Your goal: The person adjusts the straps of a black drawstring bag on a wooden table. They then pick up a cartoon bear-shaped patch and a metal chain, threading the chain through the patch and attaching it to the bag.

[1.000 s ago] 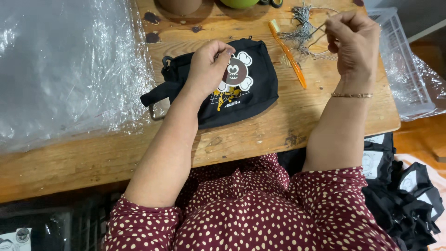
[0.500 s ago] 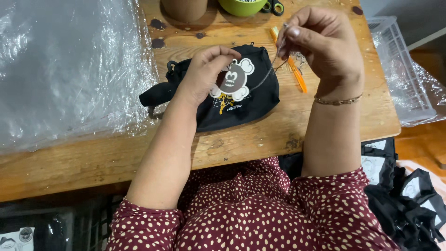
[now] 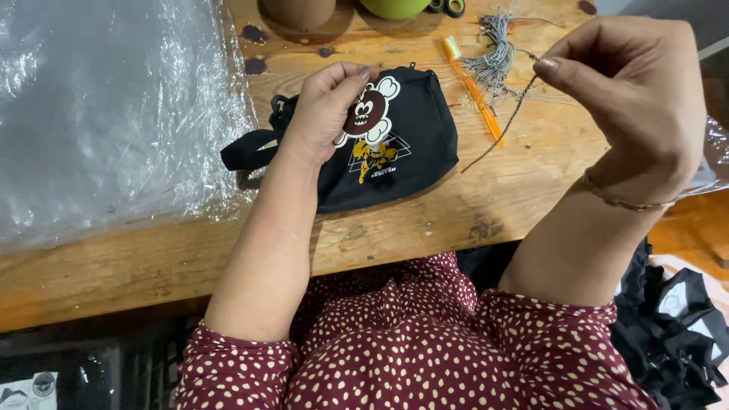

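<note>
Left hand [image 3: 326, 106] curled on upper left of black pouch [image 3: 395, 152], fingertips pinching cartoon tag [image 3: 370, 112]. Right hand [image 3: 630, 99] raised right of pouch, thumb and forefinger pinched on thin cord [image 3: 505, 125] hanging toward table [image 3: 456, 220]. Since half second ago: right hand lifted further right, cord clear of pouch. Orange pen [image 3: 474, 91], cord bundle [image 3: 497, 57] beyond pouch; plastic sheet [image 3: 114, 114] left; pouch near front table edge, bare wood right.

Worn wooden table [image 3: 531, 190] bearing a black fabric pouch with a cartoon print [image 3: 402, 144], a crinkled clear plastic sheet [image 3: 114, 114], an orange plastic pen [image 3: 472, 87] and a bundle of thin grey cords [image 3: 497, 53].
</note>
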